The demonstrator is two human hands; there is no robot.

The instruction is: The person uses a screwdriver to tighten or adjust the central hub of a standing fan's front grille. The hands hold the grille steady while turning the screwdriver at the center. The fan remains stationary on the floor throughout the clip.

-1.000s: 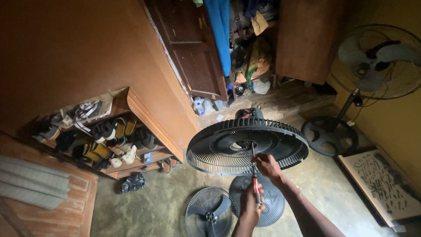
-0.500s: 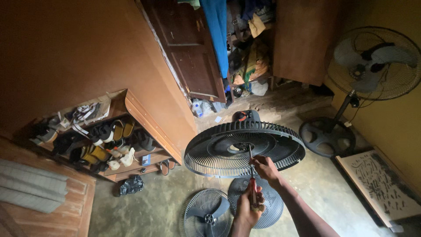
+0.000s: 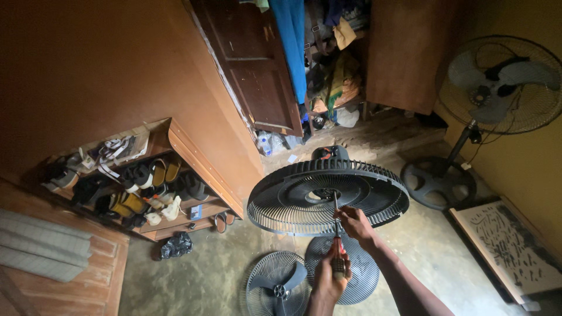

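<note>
- While the head view looks down at the floor [image 3: 234,275], a black fan guard [image 3: 328,196] stands tilted near the middle, its back housing [image 3: 329,154] on the far side.
- Left hand [image 3: 329,276] is closed around the handle of a screwdriver [image 3: 336,234], whose shaft runs up to the guard's hub.
- Right hand [image 3: 354,224] sits on the guard's near inner ribs, just right of the shaft, fingers curled at the shaft; whether they pinch it cannot be told.
- Below the guard, on the floor, lie a loose grille [image 3: 351,272] and, to its left, a second grille with a blade [image 3: 276,285] in it.
- Far right, a standing fan [image 3: 497,82] stands on its round base [image 3: 438,182] beside the yellow wall.
- Near right, a flat patterned board [image 3: 512,248] lies on the floor.
- Left, a wooden shoe rack [image 3: 175,140] holds shoes [image 3: 126,187] on its shelves, with a dark bag [image 3: 174,244] on the floor in front.
- Far middle, an open wardrobe door [image 3: 252,64] shows a blue cloth [image 3: 291,41] hanging and piled clothes.
</note>
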